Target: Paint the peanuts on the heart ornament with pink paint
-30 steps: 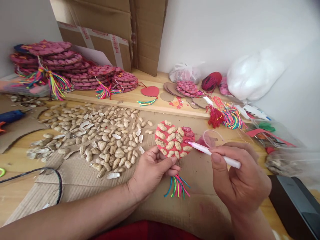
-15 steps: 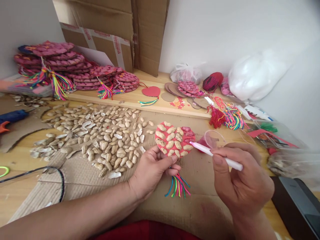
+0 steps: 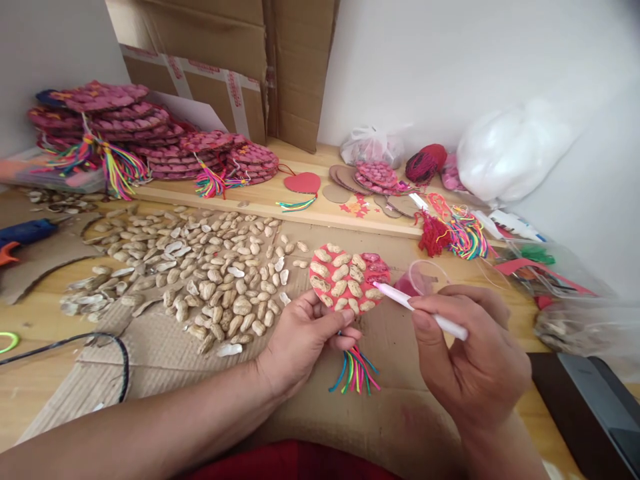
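Observation:
My left hand (image 3: 313, 337) grips the lower edge of a red heart (image 3: 373, 267) with peanut shells stuck on it in slanted rows. A few shells at its upper right are coloured dark pink; the others are tan. Multicoloured cords (image 3: 356, 370) hang below it. My right hand (image 3: 467, 353) pinches a white and pale pink pen (image 3: 420, 309), its pink tip at the heart's right side, by a pink shell. Just behind the pen is a clear cup (image 3: 427, 270) with pink liquid, partly hidden.
Loose peanut shells (image 3: 220, 293) cover the cardboard at left. Stacked pink pieces (image 3: 113, 99) with tassels stand at back left. A plain red heart (image 3: 303, 182), a yarn ball (image 3: 425, 163) and a white bag (image 3: 515, 150) lie along the back. A dark device (image 3: 585, 407) is at right.
My right hand and the pen have shifted left, bringing the tip further over the heart's right side. More of the cup now shows. My left hand is nearly still.

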Motion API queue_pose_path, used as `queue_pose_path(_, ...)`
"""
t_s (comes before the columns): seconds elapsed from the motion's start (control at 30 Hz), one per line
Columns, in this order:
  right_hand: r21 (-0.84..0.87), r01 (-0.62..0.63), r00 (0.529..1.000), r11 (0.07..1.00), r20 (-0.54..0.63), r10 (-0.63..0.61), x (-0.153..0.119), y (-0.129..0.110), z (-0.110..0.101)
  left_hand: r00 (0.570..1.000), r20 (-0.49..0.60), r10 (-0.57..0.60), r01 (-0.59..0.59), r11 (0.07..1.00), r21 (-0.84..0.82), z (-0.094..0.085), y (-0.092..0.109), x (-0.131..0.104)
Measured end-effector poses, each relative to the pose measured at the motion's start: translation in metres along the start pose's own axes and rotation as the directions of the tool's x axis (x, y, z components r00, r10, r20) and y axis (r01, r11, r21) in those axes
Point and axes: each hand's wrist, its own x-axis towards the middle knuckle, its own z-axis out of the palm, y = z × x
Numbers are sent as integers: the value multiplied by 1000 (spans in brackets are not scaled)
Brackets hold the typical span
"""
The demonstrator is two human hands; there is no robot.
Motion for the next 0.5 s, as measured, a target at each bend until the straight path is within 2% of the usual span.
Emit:
queue_pose_path(0.3,-16,-32,999,999,-32,31,0,2,-1,1000,10,-5,5,1000,-10,-1,0,1)
queue_pose_path(0.5,-22,-29,1000,999,-4,28,1,2,0,1000,17,-4,4,1000,-8,-1,0,2)
